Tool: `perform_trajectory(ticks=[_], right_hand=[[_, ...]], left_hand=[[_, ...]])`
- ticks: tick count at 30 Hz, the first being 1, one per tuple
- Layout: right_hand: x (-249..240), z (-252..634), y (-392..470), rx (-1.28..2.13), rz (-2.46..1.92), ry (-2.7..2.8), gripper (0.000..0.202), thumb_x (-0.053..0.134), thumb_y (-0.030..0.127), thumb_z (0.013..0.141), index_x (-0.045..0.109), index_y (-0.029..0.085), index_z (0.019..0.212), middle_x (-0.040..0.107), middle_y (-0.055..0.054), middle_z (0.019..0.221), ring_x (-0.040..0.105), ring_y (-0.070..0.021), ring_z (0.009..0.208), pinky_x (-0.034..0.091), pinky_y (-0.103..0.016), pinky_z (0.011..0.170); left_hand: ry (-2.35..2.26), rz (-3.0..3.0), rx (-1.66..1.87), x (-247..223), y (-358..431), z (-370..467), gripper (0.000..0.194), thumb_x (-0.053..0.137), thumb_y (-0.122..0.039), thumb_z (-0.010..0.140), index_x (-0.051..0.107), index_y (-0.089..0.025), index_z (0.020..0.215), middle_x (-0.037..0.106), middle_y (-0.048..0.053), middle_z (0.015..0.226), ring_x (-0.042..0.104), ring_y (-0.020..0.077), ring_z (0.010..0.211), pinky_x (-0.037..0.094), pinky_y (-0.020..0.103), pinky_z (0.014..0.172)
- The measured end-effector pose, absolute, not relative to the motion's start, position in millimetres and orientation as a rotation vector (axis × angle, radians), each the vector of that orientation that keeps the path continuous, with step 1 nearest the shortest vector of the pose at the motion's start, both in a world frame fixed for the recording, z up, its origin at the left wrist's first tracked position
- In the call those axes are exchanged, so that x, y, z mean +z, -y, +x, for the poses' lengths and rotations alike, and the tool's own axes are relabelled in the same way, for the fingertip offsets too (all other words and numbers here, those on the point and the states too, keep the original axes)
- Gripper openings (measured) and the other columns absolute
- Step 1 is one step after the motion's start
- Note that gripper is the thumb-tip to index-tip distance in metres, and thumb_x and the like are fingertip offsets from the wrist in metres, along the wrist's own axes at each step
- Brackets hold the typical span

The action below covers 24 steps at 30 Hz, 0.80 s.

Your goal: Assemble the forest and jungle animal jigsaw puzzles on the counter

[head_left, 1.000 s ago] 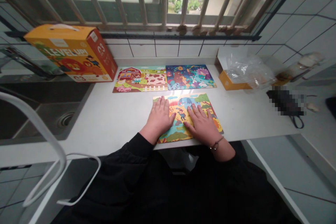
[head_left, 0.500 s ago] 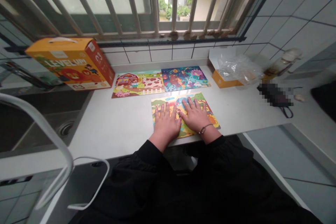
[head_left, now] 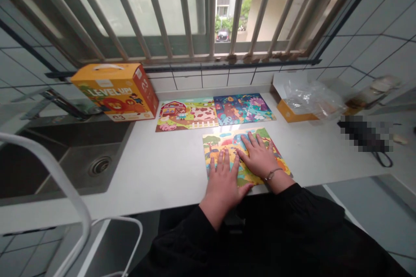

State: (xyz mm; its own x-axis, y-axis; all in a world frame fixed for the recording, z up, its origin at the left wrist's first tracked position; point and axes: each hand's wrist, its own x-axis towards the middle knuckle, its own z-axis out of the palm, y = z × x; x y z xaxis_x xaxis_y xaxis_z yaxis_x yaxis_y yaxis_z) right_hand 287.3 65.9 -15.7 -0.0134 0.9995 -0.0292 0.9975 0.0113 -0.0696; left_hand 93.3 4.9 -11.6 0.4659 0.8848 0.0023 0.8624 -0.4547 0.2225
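A colourful jigsaw puzzle (head_left: 212, 142) with animals and a tree lies flat near the counter's front edge. My left hand (head_left: 224, 181) rests on its lower left part, fingers stretched out. Further up and to the right, my right hand (head_left: 260, 159) lies flat on the same puzzle with fingers spread; a bracelet is on its wrist. Both hands cover much of the picture. Behind it, a farm puzzle (head_left: 185, 114) with a barn and a spotted cow sits side by side with a dark blue animal puzzle (head_left: 243, 108).
An orange carton (head_left: 113, 93) with a handle stands at the back left, beside the sink (head_left: 87, 151). At the back right is an open box (head_left: 294, 114) with clear plastic wrapping (head_left: 312, 97). A white curved tube (head_left: 65, 181) crosses the near left.
My left hand has slid down toward the puzzle's near edge, its thumb now spread outward. My right hand stays flat on the puzzle. The camera view has shifted left.
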Motion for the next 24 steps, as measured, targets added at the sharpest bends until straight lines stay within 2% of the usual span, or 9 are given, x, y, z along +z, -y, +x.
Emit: perform_trajectory(ticks=[3,8,12,16,20,24], right_hand=[[-18,286,-66,0.061,-2.184,2.216,0.074,0.031,0.067,0.115,0.035,0.030,0.179,0.025,-0.010,0.188,0.026,-0.0403,0.172,0.016,-0.079,0.134],[-22,285,-66,-0.017,-2.210,2.246,0.071,0.033,0.064,0.116,0.037,0.030,0.178,0.027,-0.008,0.187,0.029,-0.0405,0.171,0.019,-0.079,0.134],[-26,287,-65,-0.062,-2.212,2.274,0.070,0.029,0.062,0.117,0.037,0.030,0.178,0.028,-0.007,0.187,0.028,-0.0392,0.171,0.020,-0.078,0.134],[-28,284,-68,-0.091,-2.225,2.273,0.069,0.029,0.061,0.117,0.039,0.030,0.177,0.030,-0.007,0.186,0.029,-0.0394,0.171,0.020,-0.077,0.134],[-28,275,-76,-0.086,-2.241,2.251,0.067,0.030,0.059,0.117,0.040,0.030,0.177,0.030,-0.008,0.186,0.030,-0.0405,0.171,0.023,-0.079,0.133],[-31,270,-81,-0.096,-2.210,2.260,0.067,0.032,0.058,0.116,0.040,0.031,0.177,0.032,-0.008,0.186,0.030,-0.0402,0.171,0.022,-0.079,0.133]], left_hand=[[-1.513,2.485,0.173,-13,-8,93,0.111,0.042,-0.095,0.095,0.025,-0.029,0.182,0.025,0.015,0.187,0.014,0.0437,0.175,0.022,0.074,0.139],[-1.488,2.482,0.199,-16,-8,93,0.112,0.049,-0.096,0.092,0.034,-0.027,0.180,0.030,0.018,0.184,0.017,0.0441,0.175,0.026,0.075,0.137],[-1.465,2.501,0.342,-17,-3,90,0.098,0.049,-0.089,0.100,0.045,-0.025,0.175,0.039,0.018,0.181,0.032,0.0428,0.170,0.032,0.074,0.134],[-1.443,2.460,0.380,-17,-7,84,0.095,0.052,-0.089,0.099,0.055,-0.024,0.168,0.042,0.018,0.180,0.040,0.0411,0.167,0.038,0.070,0.132],[-1.433,2.432,0.356,-15,-18,75,0.096,0.055,-0.089,0.098,0.054,-0.024,0.168,0.040,0.016,0.181,0.041,0.0410,0.166,0.040,0.069,0.132],[-1.416,2.413,0.347,-8,-19,64,0.094,0.053,-0.084,0.102,0.046,-0.024,0.173,0.036,0.017,0.183,0.037,0.0411,0.168,0.037,0.070,0.134]])
